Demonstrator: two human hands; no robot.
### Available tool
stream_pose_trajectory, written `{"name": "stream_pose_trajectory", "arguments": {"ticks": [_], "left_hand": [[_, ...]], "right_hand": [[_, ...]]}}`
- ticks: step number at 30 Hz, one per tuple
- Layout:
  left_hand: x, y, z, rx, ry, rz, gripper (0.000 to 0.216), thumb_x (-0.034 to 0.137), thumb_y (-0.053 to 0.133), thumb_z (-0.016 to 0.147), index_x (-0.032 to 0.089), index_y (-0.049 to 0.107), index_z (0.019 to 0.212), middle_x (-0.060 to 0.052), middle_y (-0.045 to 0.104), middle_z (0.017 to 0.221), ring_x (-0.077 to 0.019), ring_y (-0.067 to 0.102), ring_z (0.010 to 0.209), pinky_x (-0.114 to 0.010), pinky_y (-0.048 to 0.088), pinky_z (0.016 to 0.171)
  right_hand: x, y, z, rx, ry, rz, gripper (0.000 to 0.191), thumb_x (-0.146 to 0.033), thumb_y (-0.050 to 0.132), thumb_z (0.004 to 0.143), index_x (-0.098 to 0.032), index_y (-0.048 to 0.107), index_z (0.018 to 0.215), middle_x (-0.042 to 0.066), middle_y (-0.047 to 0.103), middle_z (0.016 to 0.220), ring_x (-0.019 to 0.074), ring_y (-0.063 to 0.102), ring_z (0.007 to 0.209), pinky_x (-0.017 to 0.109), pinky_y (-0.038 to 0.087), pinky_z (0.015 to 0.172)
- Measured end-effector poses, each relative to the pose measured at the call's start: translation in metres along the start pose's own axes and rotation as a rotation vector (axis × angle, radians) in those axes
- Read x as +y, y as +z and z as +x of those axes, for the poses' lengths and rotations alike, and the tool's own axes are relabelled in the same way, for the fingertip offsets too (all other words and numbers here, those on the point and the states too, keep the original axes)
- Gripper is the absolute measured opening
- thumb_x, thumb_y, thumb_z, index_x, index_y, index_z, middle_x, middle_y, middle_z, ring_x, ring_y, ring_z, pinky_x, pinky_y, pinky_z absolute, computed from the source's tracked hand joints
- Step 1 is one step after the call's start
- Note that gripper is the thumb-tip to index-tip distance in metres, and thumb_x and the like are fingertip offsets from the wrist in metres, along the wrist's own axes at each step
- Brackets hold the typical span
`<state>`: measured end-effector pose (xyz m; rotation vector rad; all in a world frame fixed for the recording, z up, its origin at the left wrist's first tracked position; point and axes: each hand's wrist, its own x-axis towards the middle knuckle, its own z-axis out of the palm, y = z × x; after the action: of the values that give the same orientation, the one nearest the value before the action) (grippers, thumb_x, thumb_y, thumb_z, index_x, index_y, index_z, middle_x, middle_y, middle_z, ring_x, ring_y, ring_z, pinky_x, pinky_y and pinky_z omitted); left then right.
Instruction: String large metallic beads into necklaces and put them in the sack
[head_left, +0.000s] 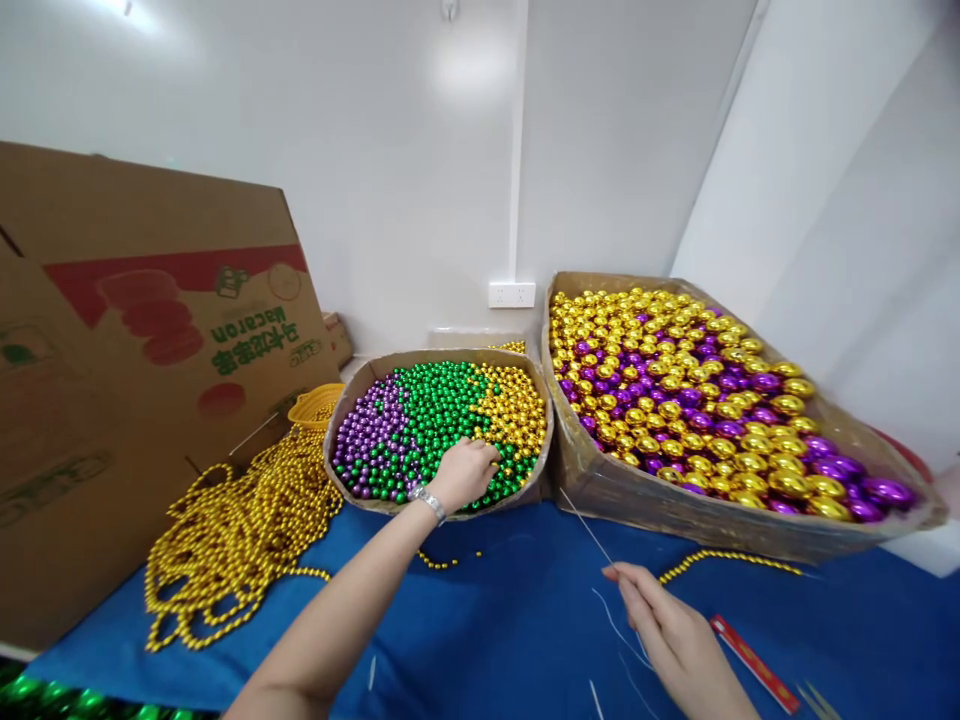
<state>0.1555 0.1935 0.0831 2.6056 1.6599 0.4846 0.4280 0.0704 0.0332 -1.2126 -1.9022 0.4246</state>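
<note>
My left hand point(466, 472), with a bracelet point(429, 503) at its wrist, reaches over the front of an open box point(349, 497) of small round beads. Purple beads point(367, 425) lie at the left of it, green beads point(439, 400) in the middle and gold beads point(517, 405) at the right. The fingers are closed together at the green and gold beads, and their tips are hidden. Lower right, my right hand point(667, 635) pinches a long thin needle point(587, 528) pointing up and left. White thread point(622, 632) trails beside this hand.
A larger box point(637, 500) of gold and purple oval beads stands right. Gold bead strands point(240, 540) heap at left by a yellow basket point(306, 408) and a big carton point(150, 400). On the blue cloth point(465, 640) lie a short gold strand point(727, 556) and a red packet point(754, 662).
</note>
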Motion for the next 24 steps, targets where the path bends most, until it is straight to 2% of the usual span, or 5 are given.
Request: {"name": "stream_pose_trajectory", "arguments": {"ticks": [10, 14, 17, 19, 24], "left_hand": [[0.009, 0.012, 0.010, -0.185, 0.187, -0.051, 0.024, 0.013, 0.057, 0.071, 0.027, 0.066, 0.088, -0.003, 0.067, 0.085, -0.0225, 0.058, 0.082, -0.031, 0.041, 0.074], [0.008, 0.013, 0.006, -0.161, 0.150, -0.118, 0.026, 0.006, 0.056, 0.068, 0.025, 0.067, 0.082, -0.003, 0.066, 0.076, -0.0233, 0.059, 0.083, -0.033, 0.041, 0.077], [0.008, 0.008, 0.004, -0.089, 0.088, -0.182, 0.021, 0.012, 0.054, 0.075, 0.022, 0.065, 0.090, -0.006, 0.066, 0.084, -0.0213, 0.059, 0.083, -0.032, 0.042, 0.075], [0.012, 0.002, -0.001, -0.032, 0.000, -0.435, 0.021, 0.021, 0.049, 0.083, 0.018, 0.061, 0.099, -0.007, 0.065, 0.087, -0.0183, 0.060, 0.078, -0.029, 0.044, 0.070], [0.033, -0.001, -0.025, -0.061, -0.269, -1.620, 0.029, 0.036, 0.058, 0.083, 0.014, 0.060, 0.102, -0.007, 0.065, 0.081, -0.0123, 0.059, 0.065, -0.024, 0.045, 0.061]], "right_hand": [[0.008, 0.006, -0.012, 0.048, -0.103, -0.057, 0.021, -0.032, 0.039, 0.094, -0.026, 0.058, 0.100, 0.001, 0.073, 0.082, 0.0138, 0.071, 0.070, 0.013, 0.055, 0.054], [0.007, 0.010, -0.010, 0.053, -0.121, -0.052, 0.021, -0.030, 0.039, 0.094, -0.025, 0.058, 0.101, 0.003, 0.073, 0.084, 0.0150, 0.071, 0.073, 0.015, 0.056, 0.057], [0.004, 0.012, -0.009, 0.067, -0.135, -0.061, 0.021, -0.029, 0.039, 0.093, -0.025, 0.058, 0.101, 0.002, 0.073, 0.083, 0.0144, 0.071, 0.068, 0.014, 0.056, 0.055], [0.001, 0.014, -0.009, 0.081, -0.157, -0.079, 0.021, -0.029, 0.040, 0.093, -0.024, 0.058, 0.102, 0.002, 0.073, 0.084, 0.0140, 0.071, 0.066, 0.014, 0.056, 0.056], [-0.007, 0.018, -0.012, 0.120, -0.179, -0.116, 0.022, -0.026, 0.041, 0.092, -0.021, 0.060, 0.102, 0.004, 0.073, 0.090, 0.0151, 0.071, 0.078, 0.018, 0.056, 0.071]]}}
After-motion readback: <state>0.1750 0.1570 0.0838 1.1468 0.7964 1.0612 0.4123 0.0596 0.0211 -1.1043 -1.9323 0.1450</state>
